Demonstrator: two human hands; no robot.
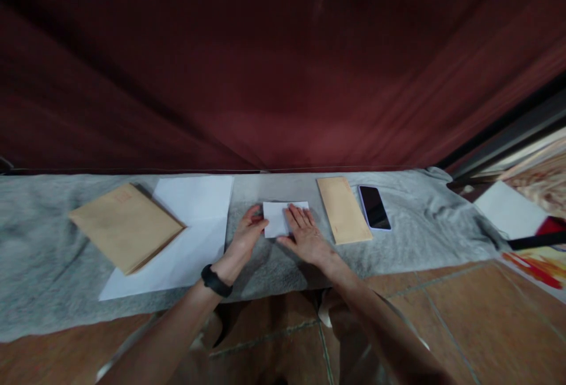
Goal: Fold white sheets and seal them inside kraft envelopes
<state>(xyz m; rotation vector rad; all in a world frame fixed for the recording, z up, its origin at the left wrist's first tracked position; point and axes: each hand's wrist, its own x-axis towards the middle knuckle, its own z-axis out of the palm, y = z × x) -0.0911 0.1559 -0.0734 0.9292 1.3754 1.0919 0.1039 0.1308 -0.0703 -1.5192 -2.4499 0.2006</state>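
A small folded white paper (278, 215) lies on the grey cloth (44, 279) in front of me. My left hand (247, 234), with a black band on its wrist, touches the paper's left edge with thumb and fingers curled against it. My right hand (306, 235) lies flat with fingers stretched out, pressing down on the paper's right part. A narrow brown envelope (344, 209) rests just right of my right hand, and a dark phone (374, 207) lies beside it.
At the left, a large brown envelope (126, 226) lies on white sheets (194, 226). A dark red curtain (283, 66) hangs behind the cloth. Tiled floor (464, 320) shows below. At the far right are white paper (510, 209) and colourful items (542, 264).
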